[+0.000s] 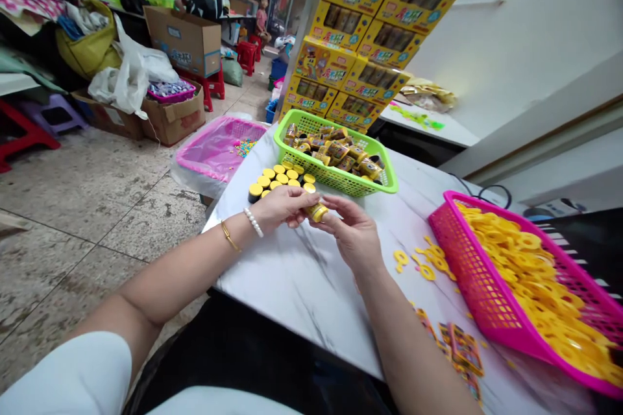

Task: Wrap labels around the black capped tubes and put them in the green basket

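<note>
Both my hands meet over the white marble table [302, 279]. My left hand [282, 206], with a pearl bracelet and a gold bangle at the wrist, pinches a small yellow-capped tube [317, 211]. My right hand [353, 230] grips the same tube from the other side, fingers curled. Just beyond stands a cluster of several black tubes with yellow caps [278, 180]. Behind them a green basket [384, 185] holds several wrapped tubes. Loose yellow plastic rings [428, 262] lie to the right of my right hand.
A pink basket [467, 272] full of yellow rings sits at the right. A second pink basket [195, 159] is off the table's left edge. Yellow display boxes [360, 39] are stacked behind. Small printed cards [462, 350] lie near the front edge. A person sits at the far back among cartons.
</note>
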`<state>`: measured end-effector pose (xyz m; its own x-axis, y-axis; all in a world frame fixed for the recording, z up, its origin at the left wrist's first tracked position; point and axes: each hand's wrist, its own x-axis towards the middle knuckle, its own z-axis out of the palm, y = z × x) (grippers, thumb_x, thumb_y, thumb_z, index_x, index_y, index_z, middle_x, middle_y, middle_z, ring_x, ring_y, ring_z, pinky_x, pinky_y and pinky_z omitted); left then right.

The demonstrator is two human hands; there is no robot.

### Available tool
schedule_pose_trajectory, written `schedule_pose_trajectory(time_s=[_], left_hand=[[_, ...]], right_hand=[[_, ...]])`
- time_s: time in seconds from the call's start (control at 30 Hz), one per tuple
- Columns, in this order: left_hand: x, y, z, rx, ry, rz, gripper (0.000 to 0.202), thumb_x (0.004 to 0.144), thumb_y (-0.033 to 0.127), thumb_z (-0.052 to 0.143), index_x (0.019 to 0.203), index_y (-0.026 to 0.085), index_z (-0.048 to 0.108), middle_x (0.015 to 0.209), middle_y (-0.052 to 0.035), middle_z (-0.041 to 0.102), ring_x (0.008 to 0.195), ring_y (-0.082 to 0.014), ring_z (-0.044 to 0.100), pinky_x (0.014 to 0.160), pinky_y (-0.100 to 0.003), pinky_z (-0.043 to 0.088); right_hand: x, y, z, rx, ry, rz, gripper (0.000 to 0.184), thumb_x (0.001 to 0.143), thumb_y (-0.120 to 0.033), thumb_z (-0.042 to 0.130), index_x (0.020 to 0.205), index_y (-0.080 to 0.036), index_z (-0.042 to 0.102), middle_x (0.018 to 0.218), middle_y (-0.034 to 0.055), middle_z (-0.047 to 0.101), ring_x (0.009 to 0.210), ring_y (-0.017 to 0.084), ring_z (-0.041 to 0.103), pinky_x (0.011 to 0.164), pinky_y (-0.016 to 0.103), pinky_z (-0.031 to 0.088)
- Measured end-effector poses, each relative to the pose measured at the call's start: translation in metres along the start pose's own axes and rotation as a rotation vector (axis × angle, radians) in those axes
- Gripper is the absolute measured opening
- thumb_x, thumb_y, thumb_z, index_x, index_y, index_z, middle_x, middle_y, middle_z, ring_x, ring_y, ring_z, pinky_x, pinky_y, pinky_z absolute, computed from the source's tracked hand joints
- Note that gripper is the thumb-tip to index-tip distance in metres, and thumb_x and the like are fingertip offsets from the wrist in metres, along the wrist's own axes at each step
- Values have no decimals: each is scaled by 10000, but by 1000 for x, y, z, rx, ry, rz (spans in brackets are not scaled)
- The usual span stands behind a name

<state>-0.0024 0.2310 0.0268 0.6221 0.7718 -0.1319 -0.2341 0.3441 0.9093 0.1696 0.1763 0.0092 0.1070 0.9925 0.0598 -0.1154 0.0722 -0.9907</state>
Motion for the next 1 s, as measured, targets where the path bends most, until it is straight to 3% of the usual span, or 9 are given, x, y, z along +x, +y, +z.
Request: schedule_pose_trajectory(time_s=[0.23, 0.37, 0.47, 0.57, 0.7, 0.8, 0.9, 1.0], left_hand=[[0, 1, 0, -115, -69, -76, 404, 837, 496, 726, 750, 123, 597, 548, 38, 511, 362, -18, 316, 317, -156, 135], [1, 0, 2, -30, -17, -125, 459, 846, 550, 699, 687, 136, 577, 459, 67, 428, 315, -15, 254, 314, -174, 106], [2, -3, 3, 15, 12, -164, 520, 853, 627, 641, 662, 150, 560, 452, 51, 446, 303, -26, 273, 316, -187, 104], [1, -2, 3, 31, -8, -172, 549, 808, 674, 656, 659, 154, 565, 467, 47, 456, 309, -32, 276, 323, -197, 103], [-3, 2, 3, -5, -23, -128, 535, 629, 614, 838, 696, 141, 596, 530, 57, 477, 386, -24, 335, 372, -170, 168], [-2, 3, 2, -68, -42, -100, 538, 558, 555, 897, 716, 129, 609, 583, 46, 511, 444, -26, 387, 411, -166, 229], [-1, 1, 1, -82, -57, -104, 528, 583, 549, 890, 723, 118, 618, 608, 35, 525, 452, -26, 389, 411, -174, 224], [-1, 1, 1, -94, -65, -144, 481, 670, 530, 849, 710, 117, 607, 597, 37, 510, 425, -16, 348, 388, -171, 164]], right_hand=[[-3, -1, 4, 40, 87, -148, 216, 596, -315, 925, 739, -244, 779, 912, 9, 742, 731, 206, 730, 678, 450, 686], [-4, -4, 3, -41, 39, -123, 259, 648, -337, 897, 872, -268, 787, 932, 5, 746, 721, 189, 724, 760, 458, 664], [-6, -5, 2, -155, 5, -229, 207, 690, -310, 872, 885, -288, 804, 973, 23, 735, 860, 199, 709, 777, 381, 633], [-8, -6, 1, -232, 38, -371, 108, 692, -286, 873, 765, -278, 793, 890, 32, 699, 860, 194, 672, 731, 343, 604], [-10, -8, 2, -333, 63, -466, 134, 708, -283, 864, 709, -252, 734, 818, 21, 638, 771, 166, 628, 681, 315, 571], [-8, -8, 3, -310, 71, -447, 157, 716, -293, 855, 784, -258, 718, 880, 18, 635, 778, 163, 638, 671, 304, 584], [-6, -7, 1, -290, 21, -377, 227, 721, -308, 848, 930, -280, 762, 1018, 30, 658, 830, 179, 675, 739, 352, 623], [-6, -6, -1, -322, 22, -409, 143, 722, -297, 853, 853, -280, 797, 929, 36, 671, 852, 192, 667, 757, 363, 623]])
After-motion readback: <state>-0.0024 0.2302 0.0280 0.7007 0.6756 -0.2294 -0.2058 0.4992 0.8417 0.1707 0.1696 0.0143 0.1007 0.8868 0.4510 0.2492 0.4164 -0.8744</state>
